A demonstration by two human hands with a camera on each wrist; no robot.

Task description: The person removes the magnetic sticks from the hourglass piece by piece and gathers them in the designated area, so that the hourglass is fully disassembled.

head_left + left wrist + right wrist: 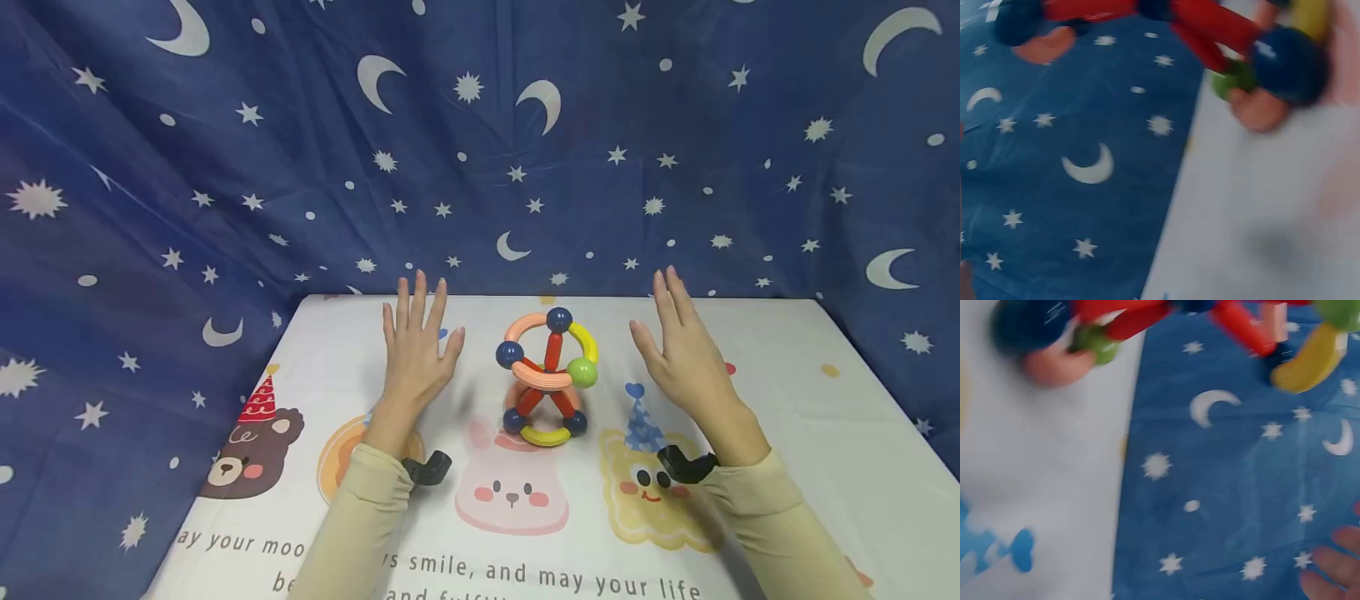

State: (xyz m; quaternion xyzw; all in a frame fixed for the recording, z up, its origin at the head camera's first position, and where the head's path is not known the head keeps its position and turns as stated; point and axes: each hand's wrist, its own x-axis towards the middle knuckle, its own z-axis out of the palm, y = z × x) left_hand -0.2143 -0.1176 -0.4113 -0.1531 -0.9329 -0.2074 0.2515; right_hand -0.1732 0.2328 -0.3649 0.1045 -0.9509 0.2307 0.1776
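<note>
A toy built of red rods, dark blue and green balls and curved orange and yellow pieces [552,340] stands upright on the table, between my two hands. To its left, apart from it, my left hand [417,358] has its fingers straight and spread, holding nothing. On the other side my right hand [686,362] is also held with straight fingers and touches nothing. Parts of the toy, such as a blue ball [1288,65], fill the top of the left wrist view. The right wrist view shows a yellow curved piece [1311,359] and my right fingertips at the lower right edge.
A white tablecloth [810,433] printed with cartoon animals and lettering covers the table. Behind it and on the left hangs a dark blue cloth [465,208] with moons and stars. Each wrist wears a black mount [429,469].
</note>
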